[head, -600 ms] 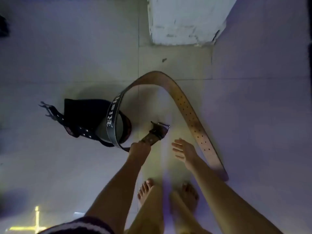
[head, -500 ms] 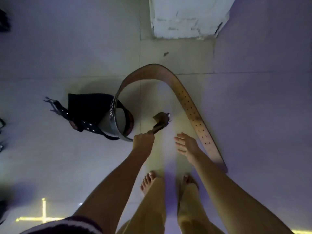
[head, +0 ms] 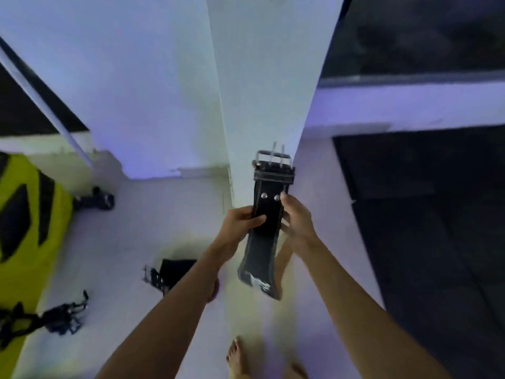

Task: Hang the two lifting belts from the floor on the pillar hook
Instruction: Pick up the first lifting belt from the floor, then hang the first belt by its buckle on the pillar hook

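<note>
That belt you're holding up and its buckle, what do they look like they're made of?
Belt: probably black leather, matte, with pale stitching along the edges and two shiny rivets. Buckle: silvery metal with two prongs, glinting. Left hand and right hand both grip the strap.

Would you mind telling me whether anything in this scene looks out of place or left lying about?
Yes: the second belt lies crumpled on the floor beside the pillar, while both hands hold the first belt upright. Dark straps also sprawl by the yellow mat.
</note>
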